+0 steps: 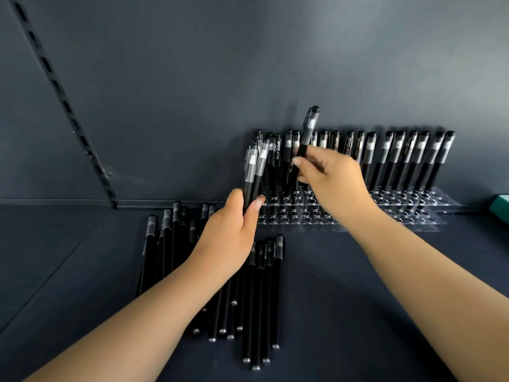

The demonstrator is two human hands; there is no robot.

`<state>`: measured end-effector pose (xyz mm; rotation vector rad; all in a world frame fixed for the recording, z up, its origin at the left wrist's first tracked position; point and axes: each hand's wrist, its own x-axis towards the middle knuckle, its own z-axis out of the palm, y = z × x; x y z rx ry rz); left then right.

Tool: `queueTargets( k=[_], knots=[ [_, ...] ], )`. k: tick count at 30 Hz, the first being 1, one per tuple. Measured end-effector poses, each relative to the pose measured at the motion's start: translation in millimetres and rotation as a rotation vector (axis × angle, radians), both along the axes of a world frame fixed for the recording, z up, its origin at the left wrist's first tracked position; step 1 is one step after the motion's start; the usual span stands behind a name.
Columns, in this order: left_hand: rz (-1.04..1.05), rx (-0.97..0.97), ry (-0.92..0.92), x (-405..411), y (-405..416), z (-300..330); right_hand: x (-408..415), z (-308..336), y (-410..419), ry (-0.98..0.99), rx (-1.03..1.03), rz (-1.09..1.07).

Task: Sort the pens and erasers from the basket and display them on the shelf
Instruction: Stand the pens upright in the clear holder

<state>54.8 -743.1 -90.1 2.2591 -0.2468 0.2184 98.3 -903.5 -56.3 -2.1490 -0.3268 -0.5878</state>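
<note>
Right grip pinches slim matte-black pen; left grip clasps pen bundle.

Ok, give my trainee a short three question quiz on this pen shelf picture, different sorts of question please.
1. True or false: the right hand holds a single pen over the clear holder.
2. Which row of the holder is filled with upright pens: A) front, B) back?
3. Fill in: the left hand grips a small ___ of pens, above the loose pens lying flat on the shelf.

Key: 1 true; 2 B; 3 bunch.
</note>
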Motion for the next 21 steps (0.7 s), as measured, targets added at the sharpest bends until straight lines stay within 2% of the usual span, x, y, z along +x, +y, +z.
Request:
queueTargets(
  k=[3, 6, 12, 14, 16, 18, 21],
  knots=[
    [-0.001, -0.009, -0.011, 0.3, -0.3, -1.2, 1.3, -8.5, 1.6, 0.053, -0.153, -0.02],
    [0.009, -0.096, -0.008, 0.9, -0.3, -1.0, -0.7, -11.4, 3.2, 0.085, -0.248, -0.052],
    [0.049, -0.684, 0.035, 0.2, -1.1, 13.4, -1.2, -11.6, 4.7, 0.006, -0.47, -0.076],
    [0.037, -0.81, 0.068, -2.1, -2.6, 17.7, -4.7, -4.4, 4.0, -0.041, -0.502, -0.1],
    [-0.017, -0.886, 0.094, -4.4, -3.9, 20.9, -9.0, 7.2, 2.2, -0.11, -0.375, -0.132],
    [-0.091, -0.95, 0.136, -6.6, -5.8, 24.9, -13.1, 19.4, 0.6, -0.115, -0.1, -0.101],
    [-0.248, -1.066, 0.247, -12.2, -10.8, 33.3, -25.3, 34.9, 7.2, 0.042, 0.171, 0.137]
  ],
)
